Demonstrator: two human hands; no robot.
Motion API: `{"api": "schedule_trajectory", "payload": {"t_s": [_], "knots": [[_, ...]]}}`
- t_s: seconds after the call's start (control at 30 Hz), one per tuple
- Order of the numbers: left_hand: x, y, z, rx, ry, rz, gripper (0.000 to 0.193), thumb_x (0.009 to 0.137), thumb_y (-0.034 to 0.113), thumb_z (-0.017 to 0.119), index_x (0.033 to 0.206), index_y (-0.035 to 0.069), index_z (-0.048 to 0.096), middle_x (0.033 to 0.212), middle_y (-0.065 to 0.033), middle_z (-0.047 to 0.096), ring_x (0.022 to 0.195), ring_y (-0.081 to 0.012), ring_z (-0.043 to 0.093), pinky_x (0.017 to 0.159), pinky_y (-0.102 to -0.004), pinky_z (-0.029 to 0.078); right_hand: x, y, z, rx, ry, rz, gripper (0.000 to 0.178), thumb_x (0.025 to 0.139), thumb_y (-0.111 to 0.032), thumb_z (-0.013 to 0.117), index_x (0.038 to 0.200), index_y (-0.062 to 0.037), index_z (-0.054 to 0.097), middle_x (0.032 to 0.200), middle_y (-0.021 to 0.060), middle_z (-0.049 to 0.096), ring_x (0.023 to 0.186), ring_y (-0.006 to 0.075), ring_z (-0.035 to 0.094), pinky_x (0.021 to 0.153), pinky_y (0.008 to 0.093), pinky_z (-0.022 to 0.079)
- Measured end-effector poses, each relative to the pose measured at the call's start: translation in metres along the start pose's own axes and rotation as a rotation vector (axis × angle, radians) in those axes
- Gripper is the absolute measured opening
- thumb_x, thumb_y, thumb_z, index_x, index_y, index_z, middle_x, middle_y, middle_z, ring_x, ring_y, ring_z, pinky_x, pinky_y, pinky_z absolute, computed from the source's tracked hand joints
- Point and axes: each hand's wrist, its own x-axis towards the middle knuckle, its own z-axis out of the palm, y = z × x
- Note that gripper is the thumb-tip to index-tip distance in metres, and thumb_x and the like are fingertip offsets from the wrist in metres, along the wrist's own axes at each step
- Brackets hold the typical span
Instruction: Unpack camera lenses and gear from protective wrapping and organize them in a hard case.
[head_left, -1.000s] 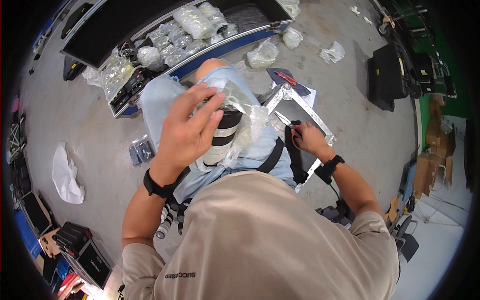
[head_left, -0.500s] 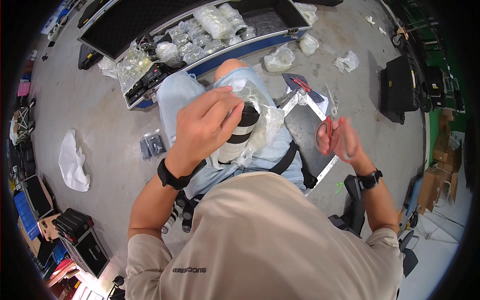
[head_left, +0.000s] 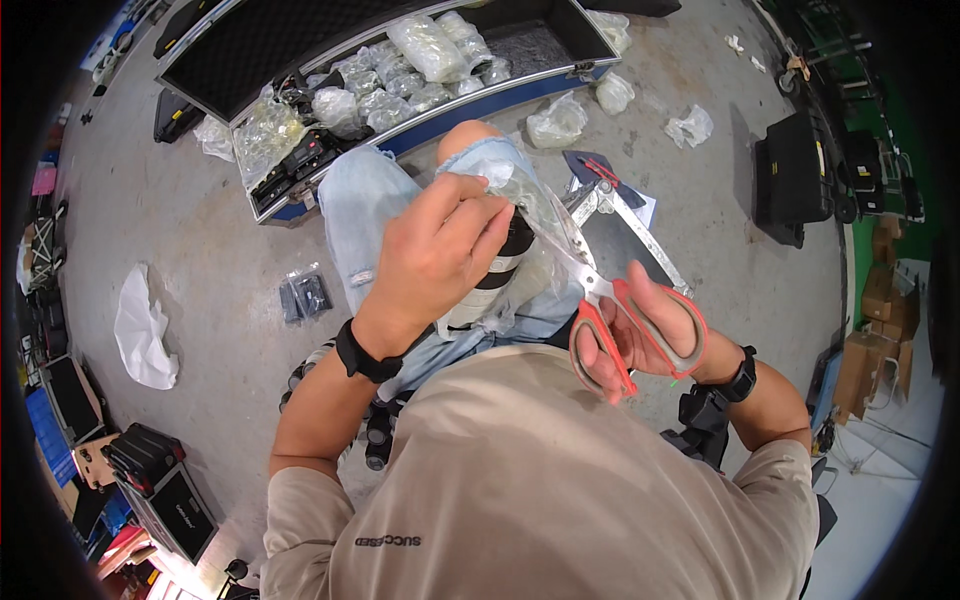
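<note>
Pinched between the fingers of my left hand (head_left: 425, 250) is the upper edge of a clear plastic wrap (head_left: 520, 190). The wrap hangs loosely around a white-and-black camera lens (head_left: 484, 300) that rests upright between my thighs, partly hidden behind the hand. My right hand (head_left: 650, 335) is closed on scissors (head_left: 600, 287) with orange-red handles, thumb and fingers through the loops. Their blades point up and left and meet the right side of the wrap; the plastic hides how far they are parted.
Ahead stands an open blue-edged flight case (head_left: 480, 103) with several bubble-wrapped items. Crumpled wrap (head_left: 557, 120) lies on the floor beside it. At my right knee is a metal-framed case (head_left: 640, 235) with red-handled pliers (head_left: 600, 170) near its corner. A black case (head_left: 795, 180) stands farther right.
My right hand has swung left and inward, bringing the scissors from the side to the wrap. My left hand has shifted slightly right, still pinching the plastic.
</note>
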Motion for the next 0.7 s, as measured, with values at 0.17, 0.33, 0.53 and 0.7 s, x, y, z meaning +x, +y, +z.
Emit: {"api": "schedule_trajectory", "payload": {"t_s": [0.17,0.33,0.53,0.7], "knots": [[-0.004,-0.001,0.004,-0.005,0.052,0.055,0.012,0.079,0.008,0.078,0.088,0.005,0.07,0.093,-0.0064,0.065,0.077,-0.023,0.068,0.06,-0.0331,0.055,0.006,0.0,0.0,0.041,0.167,0.09,0.096,0.093,-0.08,0.016,0.095,0.0026,0.064,0.072,0.0103,0.061,0.061,0.0261,0.065,0.056,0.0328,0.054],[-0.001,0.008,0.004,0.037,0.047,0.148,0.017,0.075,0.002,0.08,0.088,0.003,0.068,0.09,-0.0085,0.066,0.084,-0.0243,0.07,0.06,-0.031,0.055,0.007,-0.011,0.014,0.115,0.261,0.137,0.095,0.092,-0.082,0.018,0.092,0.0018,0.064,0.071,0.0104,0.061,0.06,0.0246,0.064,0.055,0.0335,0.057],[-0.003,0.013,0.013,0.024,0.049,0.215,0.02,0.073,0.001,0.081,0.089,0.003,0.069,0.086,-0.0072,0.064,0.085,-0.0242,0.071,0.06,-0.031,0.055,0.016,-0.019,0.027,0.104,0.391,0.149,0.089,0.091,-0.083,0.024,0.082,-0.002,0.06,0.067,0.0068,0.056,0.052,0.02,0.058,0.051,0.0329,0.057],[-0.003,0.015,0.012,0.003,0.04,0.197,0.019,0.074,0.0,0.08,0.089,0.003,0.069,0.085,-0.0073,0.063,0.085,-0.0244,0.071,0.06,-0.0316,0.055,0.021,-0.011,0.022,0.018,0.435,0.173,0.08,0.091,-0.082,0.031,0.07,-0.0069,0.05,0.059,0.002,0.049,0.044,0.0145,0.051,0.041,0.0284,0.049]]}}
